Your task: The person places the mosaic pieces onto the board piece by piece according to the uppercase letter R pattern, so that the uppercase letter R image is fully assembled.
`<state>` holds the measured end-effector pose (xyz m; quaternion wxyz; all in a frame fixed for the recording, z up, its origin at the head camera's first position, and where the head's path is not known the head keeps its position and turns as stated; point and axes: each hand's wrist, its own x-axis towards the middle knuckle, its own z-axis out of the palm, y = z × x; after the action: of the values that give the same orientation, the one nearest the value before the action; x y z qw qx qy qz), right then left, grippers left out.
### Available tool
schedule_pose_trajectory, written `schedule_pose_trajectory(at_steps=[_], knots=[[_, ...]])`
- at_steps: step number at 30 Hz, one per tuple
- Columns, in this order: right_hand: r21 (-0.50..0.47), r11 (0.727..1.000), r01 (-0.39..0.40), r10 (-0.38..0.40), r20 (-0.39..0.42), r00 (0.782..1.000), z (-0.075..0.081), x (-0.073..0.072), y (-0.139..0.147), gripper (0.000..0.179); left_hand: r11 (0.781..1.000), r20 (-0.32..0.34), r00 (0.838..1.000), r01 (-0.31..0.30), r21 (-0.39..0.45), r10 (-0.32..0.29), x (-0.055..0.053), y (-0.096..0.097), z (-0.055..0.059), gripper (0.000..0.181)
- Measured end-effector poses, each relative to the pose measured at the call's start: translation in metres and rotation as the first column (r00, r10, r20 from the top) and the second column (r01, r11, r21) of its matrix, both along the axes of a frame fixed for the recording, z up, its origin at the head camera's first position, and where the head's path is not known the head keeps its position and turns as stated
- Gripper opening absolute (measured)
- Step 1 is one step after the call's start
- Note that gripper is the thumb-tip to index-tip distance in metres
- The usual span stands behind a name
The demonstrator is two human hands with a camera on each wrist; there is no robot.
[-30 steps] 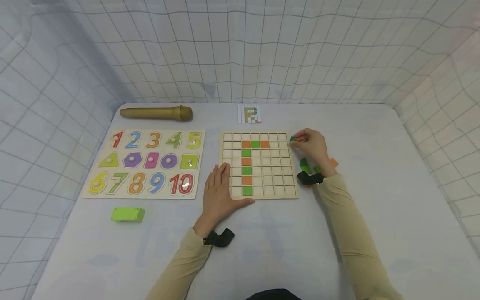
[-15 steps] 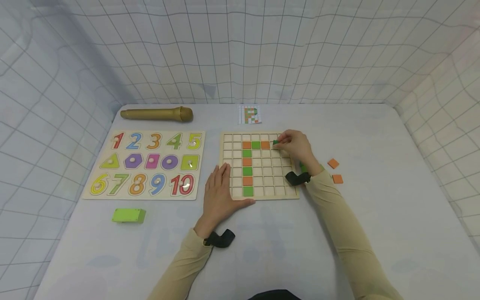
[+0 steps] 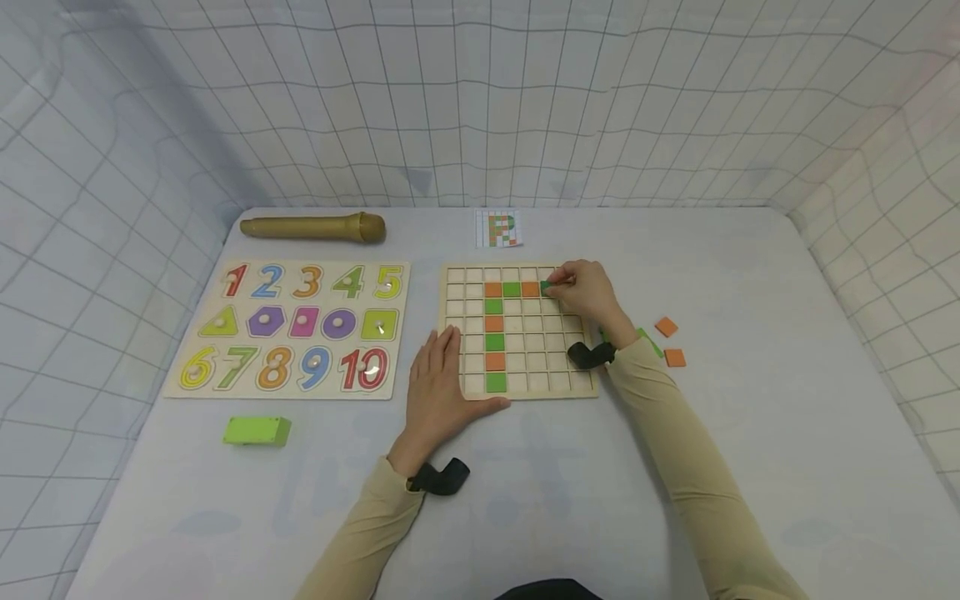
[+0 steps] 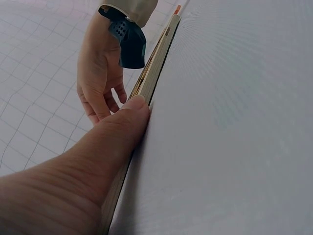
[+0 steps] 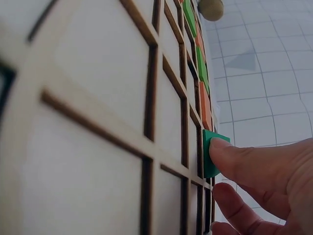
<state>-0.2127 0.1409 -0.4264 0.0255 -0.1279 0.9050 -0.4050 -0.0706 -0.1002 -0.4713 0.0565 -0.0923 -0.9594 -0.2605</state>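
A wooden grid board (image 3: 553, 382) lies in front of me, with green and orange square tiles in one column and along a row near the top. My right hand (image 3: 591, 293) pinches a dark green tile (image 3: 545, 287) beside the orange tile (image 3: 530, 289) at that row's right end. In the right wrist view the thumb presses the face of the green tile (image 5: 209, 159), which sits at the grid slot. My left hand (image 3: 437, 387) rests at the board's lower left corner, fingers straight on the left side, thumb (image 4: 124, 120) along the near edge.
Orange tiles (image 3: 675, 357) and green tiles (image 3: 649, 342) lie right of the board, partly behind the right wrist. A small pattern card (image 3: 498, 228) lies beyond the board. Leftward are a number puzzle board (image 3: 251, 330), a gold toy microphone (image 3: 307, 227) and a green block (image 3: 257, 430).
My right hand has carried the dark green tile left from the board's right edge to beside the last orange tile. The left hand has stayed in place.
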Motion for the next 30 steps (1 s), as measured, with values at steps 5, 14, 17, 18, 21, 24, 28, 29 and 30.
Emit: schedule_pose_trajectory(at_steps=[5,14,17,18,21,24,28,29,30], knots=[[0.067,0.998,0.005,-0.002,-0.052,0.999,-0.001,0.0,0.0,0.014,1.0,0.005,1.0,0.0,-0.001,0.0,0.0,0.0,0.0,0.12],[0.21,0.977,0.028,-0.011,-0.084,0.996,0.002,0.001,-0.002,0.014,1.0,0.011,1.0,-0.003,-0.013,0.003,-0.001,0.0,0.0,0.12],[0.251,0.967,0.031,-0.012,-0.078,0.997,0.004,0.001,-0.001,0.015,1.0,0.008,1.0,-0.002,-0.01,0.002,-0.001,0.001,0.001,0.12],[0.259,0.966,0.028,-0.008,-0.077,0.997,0.004,0.001,-0.001,0.015,1.0,0.008,1.0,-0.002,-0.008,0.002,0.0,0.001,0.001,0.12],[0.252,0.968,0.007,0.008,-0.056,0.998,0.006,0.003,0.002,0.016,1.0,0.012,1.0,-0.002,-0.006,0.003,-0.001,0.001,0.001,0.12],[0.234,0.972,-0.019,0.027,-0.03,0.999,0.007,0.004,0.005,0.018,1.0,0.019,1.0,-0.002,-0.005,0.002,-0.001,0.001,0.002,0.12],[0.238,0.97,-0.06,0.068,-0.027,0.997,0.006,0.006,0.008,0.02,1.0,0.024,1.0,-0.002,-0.003,0.002,0.0,0.001,0.003,0.12],[0.241,0.968,-0.072,0.082,-0.032,0.996,0.006,0.006,0.008,0.02,1.0,0.025,1.0,-0.002,-0.003,0.002,0.0,0.001,0.003,0.12],[0.245,0.966,-0.084,0.096,-0.038,0.995,0.005,0.007,0.009,0.021,1.0,0.026,1.0,-0.002,-0.002,0.002,0.0,0.001,0.003,0.119]])
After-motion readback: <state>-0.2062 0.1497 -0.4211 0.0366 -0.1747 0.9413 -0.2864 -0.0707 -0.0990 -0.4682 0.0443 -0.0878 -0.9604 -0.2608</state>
